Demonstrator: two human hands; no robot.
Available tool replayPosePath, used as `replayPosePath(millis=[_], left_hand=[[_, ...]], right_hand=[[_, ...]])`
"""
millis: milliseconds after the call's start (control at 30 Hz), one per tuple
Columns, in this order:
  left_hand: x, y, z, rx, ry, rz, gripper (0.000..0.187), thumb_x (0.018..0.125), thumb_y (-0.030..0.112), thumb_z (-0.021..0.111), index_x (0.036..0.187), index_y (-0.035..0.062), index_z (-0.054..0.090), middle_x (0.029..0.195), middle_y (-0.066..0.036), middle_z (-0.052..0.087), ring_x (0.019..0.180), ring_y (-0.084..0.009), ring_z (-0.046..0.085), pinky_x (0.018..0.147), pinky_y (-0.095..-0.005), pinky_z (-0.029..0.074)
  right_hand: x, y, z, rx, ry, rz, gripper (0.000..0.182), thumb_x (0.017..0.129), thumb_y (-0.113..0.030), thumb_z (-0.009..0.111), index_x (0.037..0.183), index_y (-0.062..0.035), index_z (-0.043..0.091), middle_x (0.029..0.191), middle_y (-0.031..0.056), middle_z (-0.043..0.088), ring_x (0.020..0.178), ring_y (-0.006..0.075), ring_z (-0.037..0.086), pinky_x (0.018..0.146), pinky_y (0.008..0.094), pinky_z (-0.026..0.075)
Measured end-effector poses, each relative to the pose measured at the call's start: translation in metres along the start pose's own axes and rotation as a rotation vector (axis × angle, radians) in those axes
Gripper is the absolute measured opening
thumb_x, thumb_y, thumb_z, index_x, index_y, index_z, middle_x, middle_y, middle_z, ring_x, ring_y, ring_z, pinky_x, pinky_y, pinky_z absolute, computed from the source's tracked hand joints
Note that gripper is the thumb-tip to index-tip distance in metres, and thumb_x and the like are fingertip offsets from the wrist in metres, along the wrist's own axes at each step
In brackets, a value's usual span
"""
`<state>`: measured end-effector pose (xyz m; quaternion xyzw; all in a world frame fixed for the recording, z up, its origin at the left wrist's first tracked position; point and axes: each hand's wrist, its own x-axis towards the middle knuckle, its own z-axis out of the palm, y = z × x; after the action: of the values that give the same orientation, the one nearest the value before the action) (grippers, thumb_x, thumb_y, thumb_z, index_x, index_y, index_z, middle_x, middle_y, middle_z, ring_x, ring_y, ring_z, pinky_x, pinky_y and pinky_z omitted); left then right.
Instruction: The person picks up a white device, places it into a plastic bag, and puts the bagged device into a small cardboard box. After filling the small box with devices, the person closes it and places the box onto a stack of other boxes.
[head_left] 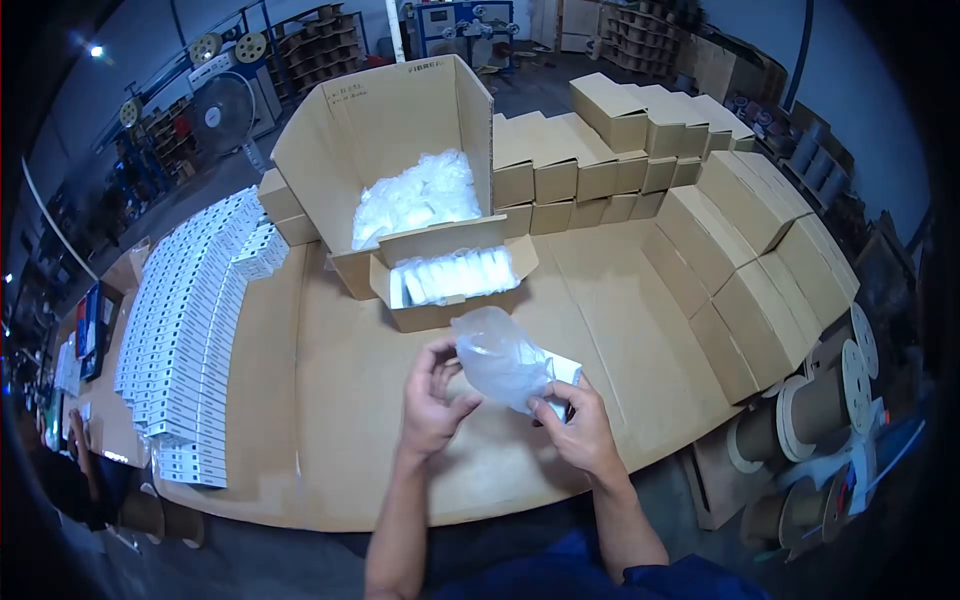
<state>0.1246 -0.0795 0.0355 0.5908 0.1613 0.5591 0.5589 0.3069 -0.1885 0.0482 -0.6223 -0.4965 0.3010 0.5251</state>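
Note:
My right hand (pixel 582 425) grips a small white box (pixel 565 371) together with a clear plastic bag (pixel 497 358), thumb in front. The bag billows out to the left over the box's near end. My left hand (pixel 436 396) is beside the bag's left side, fingers curved and apart, with nothing in the grasp. Just beyond the hands stands an open small carton (pixel 430 318) with a row of bagged white boxes (pixel 455 275) inside.
Behind the small carton, a large open carton (pixel 380 130) holds a heap of clear plastic bags (pixel 420 200). Stacked white boxes (pixel 190 330) line the table's left side. Closed brown cartons (pixel 740 270) are piled along the back and right. At far left is another person's arm (pixel 82 450).

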Motion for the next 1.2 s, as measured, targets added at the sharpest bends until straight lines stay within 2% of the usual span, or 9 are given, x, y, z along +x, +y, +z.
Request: replayPosePath(millis=[67, 100, 200, 367, 500, 600, 767, 1067, 1200], left_hand=[[-0.017, 0.002, 0.005, 0.192, 0.118, -0.138, 0.022, 0.101, 0.018, 0.07, 0.113, 0.003, 0.058, 0.094, 0.001, 0.059, 0.082, -0.0048, 0.054, 0.073, -0.0215, 0.046], [-0.018, 0.008, 0.017, 0.162, 0.226, -0.088, 0.015, 0.106, 0.015, 0.062, 0.097, 0.0042, 0.057, 0.078, 0.007, 0.052, 0.067, 0.0005, 0.042, 0.059, -0.0177, 0.033], [-0.034, 0.0, 0.005, 0.112, 0.22, -0.075, 0.017, 0.107, 0.018, 0.06, 0.097, 0.0041, 0.058, 0.077, 0.007, 0.051, 0.068, 0.0001, 0.043, 0.059, -0.0183, 0.035], [-0.047, 0.007, -0.009, 0.188, 0.138, -0.151, 0.025, 0.109, 0.019, 0.057, 0.094, 0.0013, 0.064, 0.077, 0.005, 0.059, 0.069, 0.0, 0.047, 0.06, -0.0183, 0.037], [-0.053, 0.013, -0.017, 0.254, 0.225, -0.249, 0.026, 0.109, 0.018, 0.055, 0.096, -0.0002, 0.067, 0.075, 0.004, 0.06, 0.068, -0.0014, 0.048, 0.06, -0.0203, 0.038], [-0.06, 0.005, -0.029, 0.169, 0.2, -0.273, 0.014, 0.1, 0.009, 0.068, 0.108, -0.0018, 0.065, 0.09, -0.002, 0.068, 0.081, -0.0068, 0.061, 0.071, -0.0239, 0.049], [-0.054, 0.007, -0.028, 0.084, 0.015, -0.406, 0.043, 0.085, -0.003, 0.082, 0.12, -0.0027, 0.058, 0.112, -0.008, 0.068, 0.106, -0.0161, 0.067, 0.093, -0.0302, 0.055], [-0.041, -0.004, -0.025, 0.073, 0.277, -0.173, 0.041, 0.086, -0.007, 0.078, 0.121, 0.0011, 0.057, 0.112, -0.01, 0.065, 0.101, -0.0161, 0.065, 0.09, -0.0307, 0.056], [-0.019, 0.014, -0.01, -0.249, 0.309, -0.001, 0.072, 0.08, 0.0, 0.085, 0.14, -0.001, 0.047, 0.115, -0.012, 0.063, 0.105, -0.0209, 0.065, 0.094, -0.0333, 0.056]], right_hand=[[-0.009, -0.004, 0.01, 0.015, -0.03, 0.033, 0.017, 0.088, -0.012, 0.078, 0.098, 0.001, 0.074, 0.104, 0.017, 0.065, 0.098, 0.0279, 0.065, 0.087, 0.0372, 0.051], [-0.014, -0.006, 0.012, 0.018, -0.047, 0.052, 0.018, 0.089, -0.013, 0.078, 0.099, 0.0008, 0.074, 0.104, 0.016, 0.065, 0.098, 0.0264, 0.065, 0.088, 0.0367, 0.05], [-0.019, 0.001, 0.021, 0.263, -0.126, 0.01, 0.026, 0.091, -0.014, 0.079, 0.108, 0.0035, 0.072, 0.109, 0.0118, 0.066, 0.1, 0.0196, 0.063, 0.09, 0.0334, 0.05], [-0.019, 0.028, 0.038, 0.794, -0.254, 0.27, 0.034, 0.096, -0.013, 0.076, 0.125, 0.0039, 0.066, 0.115, 0.0055, 0.067, 0.106, 0.0119, 0.062, 0.094, 0.0284, 0.051], [-0.015, 0.02, 0.054, 1.116, -0.068, 0.206, 0.024, 0.096, -0.006, 0.074, 0.118, 0.0022, 0.07, 0.115, 0.0056, 0.068, 0.106, 0.0129, 0.063, 0.095, 0.0312, 0.052], [-0.011, 0.019, 0.056, 0.786, 0.044, 0.13, 0.025, 0.093, -0.006, 0.078, 0.115, 0.0051, 0.07, 0.117, 0.0073, 0.065, 0.108, 0.0146, 0.062, 0.095, 0.0306, 0.052], [-0.003, 0.023, 0.048, 0.439, -0.085, -0.001, 0.032, 0.087, -0.009, 0.084, 0.112, 0.0069, 0.071, 0.116, 0.0105, 0.062, 0.108, 0.0167, 0.061, 0.091, 0.0301, 0.051], [0.0, 0.018, 0.044, -0.081, 0.09, -0.108, 0.027, 0.078, -0.011, 0.088, 0.098, 0.0024, 0.076, 0.109, 0.0181, 0.063, 0.098, 0.0295, 0.065, 0.082, 0.0368, 0.053], [0.004, 0.015, 0.044, -0.031, 0.125, -0.007, 0.028, 0.076, -0.011, 0.09, 0.094, 0.0038, 0.074, 0.107, 0.0164, 0.062, 0.092, 0.0243, 0.065, 0.073, 0.0343, 0.053]])
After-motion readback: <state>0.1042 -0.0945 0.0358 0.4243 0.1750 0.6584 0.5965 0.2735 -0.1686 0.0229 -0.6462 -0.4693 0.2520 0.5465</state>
